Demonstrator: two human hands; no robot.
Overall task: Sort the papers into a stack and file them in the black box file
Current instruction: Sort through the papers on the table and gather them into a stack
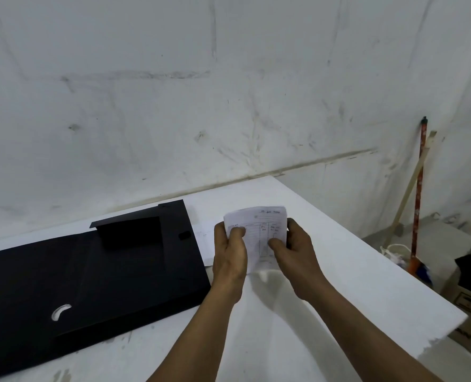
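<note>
Both hands hold a small stack of white papers (259, 230) with handwritten tables, lifted above the white table (325, 285). My left hand (229, 257) grips the stack's left edge with the thumb on top. My right hand (292, 255) grips its right edge, thumb across the front. The black box file (91, 277) lies opened flat on the table to the left, one flap standing up near its far end. Another white sheet (205, 244) lies on the table between the file and the held stack, partly hidden by my left hand.
A rough white wall runs behind the table. To the right, beyond the table's edge, a red-handled broom (417, 199) and a wooden stick (410, 188) lean on the wall. A cardboard box (468, 299) with something black on it stands on the floor.
</note>
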